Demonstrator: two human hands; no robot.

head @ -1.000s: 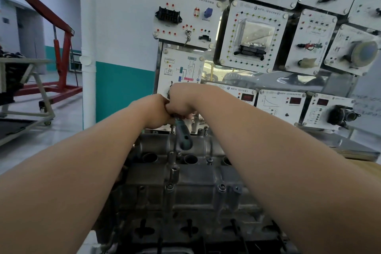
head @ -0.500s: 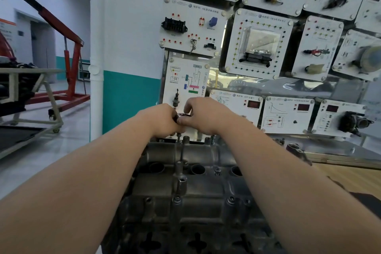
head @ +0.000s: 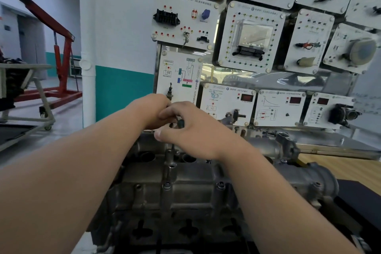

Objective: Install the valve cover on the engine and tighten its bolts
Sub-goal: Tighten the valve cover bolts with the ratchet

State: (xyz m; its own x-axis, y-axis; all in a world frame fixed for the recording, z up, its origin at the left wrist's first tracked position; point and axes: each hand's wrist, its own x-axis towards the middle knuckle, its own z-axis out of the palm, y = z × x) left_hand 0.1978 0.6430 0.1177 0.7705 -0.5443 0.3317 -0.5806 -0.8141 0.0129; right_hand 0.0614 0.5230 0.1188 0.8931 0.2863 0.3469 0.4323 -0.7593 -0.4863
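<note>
Sitting on top of the engine [head: 185, 231], the valve cover [head: 191, 175] is seen in the lower middle of the view, between the two forearms. It is a dull grey cast-metal piece, darkly stained in places, with raised bosses and round wells along its far side. Small bolts [head: 166, 185] are seen seated in bosses across its middle row.

Over the cover's far edge both hands are brought together. The right hand [head: 193, 130] is curled round a tool [head: 181, 123] with a dark handle, which shows between its fingers [head: 166, 114]; its thumb is stretched out to the left. A thin shaft is seen running down from under this hand to the cover. The left hand [head: 151, 110] is set just behind the right and touching it. Its fingers are hidden, so what they hold cannot be told.

Behind the engine a board of white training panels [head: 249, 37] is mounted. A wooden counter [head: 354, 169] is seen at the right, and a red hoist [head: 61, 64] and a white pipe [head: 87, 47] at the left.
</note>
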